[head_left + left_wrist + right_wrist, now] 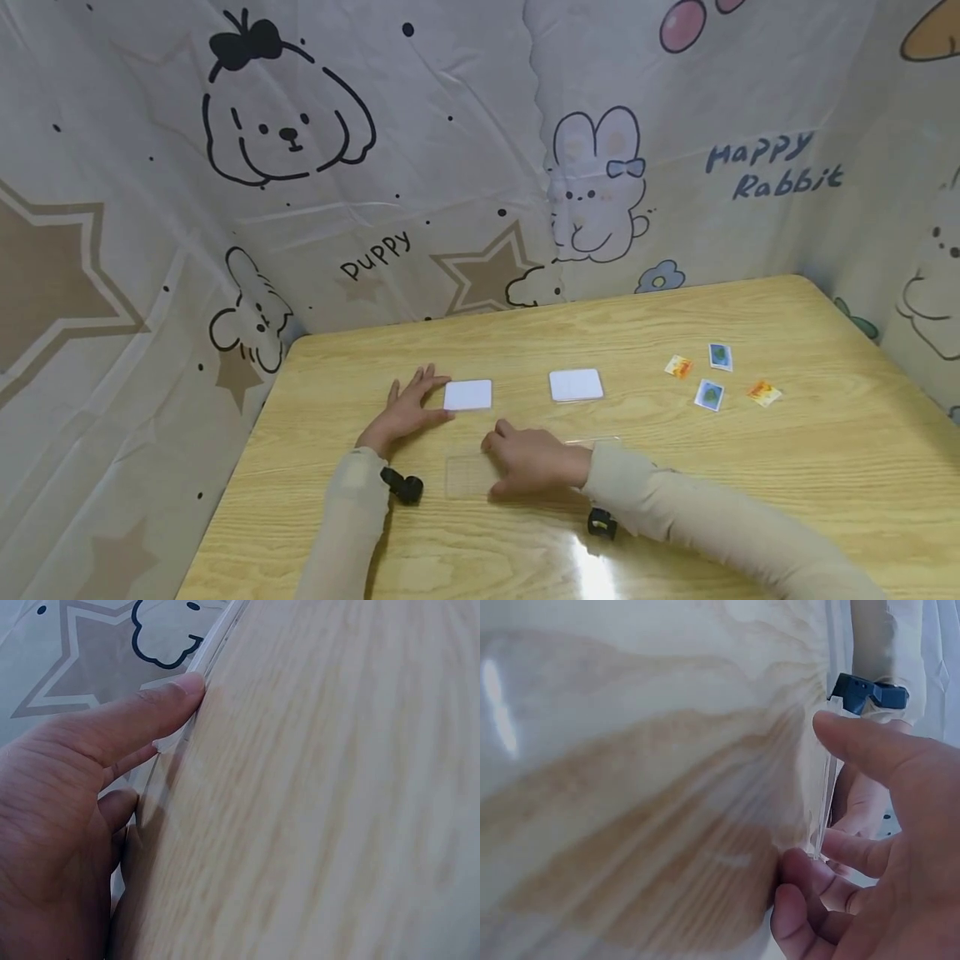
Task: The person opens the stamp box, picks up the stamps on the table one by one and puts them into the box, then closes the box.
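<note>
My left hand (405, 414) is at the left end of a white card (471, 395), index finger at its far edge and thumb at its near edge. In the left wrist view the thumb of the left hand (97, 772) touches the card's pale edge (219, 634). Lower on the table, my right hand (534, 460) spans a flat clear plastic case (465, 477), thumb on the near side and fingers on the far side. The right wrist view has the right hand (885, 825) gripping the case's thin edge (828, 780).
A second white card (576, 385) lies to the right. Another clear plastic piece (600, 439) is partly hidden by the right wrist. Several small picture cards (709, 395) lie at the right on the wooden table (787, 475). A printed cloth (450, 167) hangs behind.
</note>
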Demonstrator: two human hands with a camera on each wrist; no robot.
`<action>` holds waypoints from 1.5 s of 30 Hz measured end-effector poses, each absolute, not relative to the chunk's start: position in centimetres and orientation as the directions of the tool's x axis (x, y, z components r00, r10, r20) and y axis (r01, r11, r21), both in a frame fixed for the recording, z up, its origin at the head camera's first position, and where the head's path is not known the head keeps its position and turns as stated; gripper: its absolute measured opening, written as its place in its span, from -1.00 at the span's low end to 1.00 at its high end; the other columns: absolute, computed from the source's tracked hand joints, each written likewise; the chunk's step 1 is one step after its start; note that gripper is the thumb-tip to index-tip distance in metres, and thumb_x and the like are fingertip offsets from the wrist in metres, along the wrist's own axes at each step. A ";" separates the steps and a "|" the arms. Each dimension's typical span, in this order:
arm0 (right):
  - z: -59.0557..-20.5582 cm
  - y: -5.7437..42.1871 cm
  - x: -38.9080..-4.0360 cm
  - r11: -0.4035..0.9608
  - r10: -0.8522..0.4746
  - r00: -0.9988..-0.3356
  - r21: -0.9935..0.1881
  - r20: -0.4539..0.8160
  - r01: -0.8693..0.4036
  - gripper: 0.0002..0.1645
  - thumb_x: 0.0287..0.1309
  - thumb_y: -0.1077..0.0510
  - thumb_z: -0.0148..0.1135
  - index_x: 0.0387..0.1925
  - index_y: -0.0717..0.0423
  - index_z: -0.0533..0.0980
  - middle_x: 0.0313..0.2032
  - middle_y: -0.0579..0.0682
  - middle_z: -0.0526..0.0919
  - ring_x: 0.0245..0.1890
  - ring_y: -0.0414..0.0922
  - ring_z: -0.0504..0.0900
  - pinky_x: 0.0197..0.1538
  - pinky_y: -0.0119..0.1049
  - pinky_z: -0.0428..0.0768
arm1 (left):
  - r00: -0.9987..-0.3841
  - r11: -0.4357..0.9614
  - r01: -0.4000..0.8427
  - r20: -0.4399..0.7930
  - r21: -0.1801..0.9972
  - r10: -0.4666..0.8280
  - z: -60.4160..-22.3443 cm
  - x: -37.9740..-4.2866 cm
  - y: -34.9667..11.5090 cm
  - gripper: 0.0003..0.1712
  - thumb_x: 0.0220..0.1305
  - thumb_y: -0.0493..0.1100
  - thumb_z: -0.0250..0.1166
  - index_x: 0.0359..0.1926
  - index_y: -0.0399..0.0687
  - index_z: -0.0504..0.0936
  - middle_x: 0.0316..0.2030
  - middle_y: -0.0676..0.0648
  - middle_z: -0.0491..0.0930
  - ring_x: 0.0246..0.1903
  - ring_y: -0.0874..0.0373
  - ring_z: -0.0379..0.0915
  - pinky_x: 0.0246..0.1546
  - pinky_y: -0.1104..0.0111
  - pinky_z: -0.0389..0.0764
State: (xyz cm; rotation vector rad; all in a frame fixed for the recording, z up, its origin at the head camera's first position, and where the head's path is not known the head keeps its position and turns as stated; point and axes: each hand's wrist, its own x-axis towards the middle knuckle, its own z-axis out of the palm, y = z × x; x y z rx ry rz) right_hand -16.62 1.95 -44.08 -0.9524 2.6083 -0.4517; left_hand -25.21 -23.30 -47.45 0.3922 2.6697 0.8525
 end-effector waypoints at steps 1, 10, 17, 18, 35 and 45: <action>-44.1 1.9 -16.5 0.726 -0.664 -0.723 -0.393 -0.188 -0.565 -0.23 -0.04 -0.24 0.41 0.14 0.06 0.43 -0.15 -0.06 0.40 -0.49 -0.21 0.46 -0.47 -0.35 0.47 | -0.914 0.785 0.161 -0.209 0.598 0.347 -47.4 -25.2 -23.3 -0.16 0.18 0.21 0.32 0.43 0.16 0.25 0.55 -0.05 -0.25 0.54 0.00 -0.46 0.44 -0.07 -0.59; -44.4 1.8 -16.3 0.736 -0.649 -0.743 -0.379 -0.162 -0.560 -0.17 -0.10 -0.25 0.46 0.15 0.07 0.44 -0.15 -0.06 0.39 -0.44 -0.22 0.48 -0.48 -0.37 0.47 | -0.917 0.778 0.152 -0.207 0.609 0.341 -47.4 -25.2 -23.3 -0.21 0.18 0.20 0.33 0.39 0.17 0.30 0.54 -0.05 -0.24 0.54 0.01 -0.45 0.45 -0.04 -0.60; -44.5 2.0 -16.4 0.741 -0.647 -0.737 -0.389 -0.196 -0.547 0.03 -0.24 -0.32 0.50 0.26 0.04 0.38 -0.05 -0.03 0.41 -0.37 -0.23 0.52 -0.46 -0.38 0.50 | -0.915 0.780 0.153 -0.210 0.607 0.344 -47.4 -25.2 -23.3 -0.19 0.17 0.18 0.34 0.39 0.15 0.29 0.54 -0.06 -0.24 0.54 0.00 -0.45 0.44 -0.06 -0.60; -44.4 2.1 -16.5 0.741 -0.646 -0.735 -0.401 -0.206 -0.539 0.06 -0.24 -0.32 0.50 0.28 0.04 0.36 -0.03 -0.02 0.41 -0.36 -0.23 0.52 -0.44 -0.38 0.51 | -0.915 0.781 0.151 -0.214 0.606 0.343 -47.4 -25.2 -23.2 -0.18 0.17 0.19 0.34 0.40 0.16 0.28 0.55 -0.05 -0.24 0.54 0.01 -0.46 0.45 -0.05 -0.60; -41.2 8.0 -18.2 0.502 -0.653 -0.753 -0.794 -0.086 -0.344 -0.27 0.27 -0.06 0.22 0.35 0.20 0.28 0.15 0.26 0.43 -0.10 -0.03 0.61 -0.08 -0.20 0.61 | -0.920 0.807 0.213 -0.165 0.550 0.355 -45.3 -24.6 -22.0 0.05 0.14 0.33 0.28 0.51 0.06 0.04 0.54 -0.11 -0.21 0.53 -0.09 -0.35 0.45 -0.19 -0.37; -40.3 12.9 -18.9 0.454 -0.585 -0.811 -0.831 -0.005 -0.322 -0.29 0.31 -0.05 0.18 0.36 0.17 0.25 0.15 0.32 0.43 -0.16 -0.10 0.56 -0.19 -0.30 0.57 | -0.915 0.790 0.286 -0.090 0.542 0.393 -42.6 -25.5 -18.7 0.09 0.10 0.36 0.30 0.51 0.07 0.04 0.54 -0.10 -0.11 0.53 -0.05 -0.25 0.44 -0.21 -0.31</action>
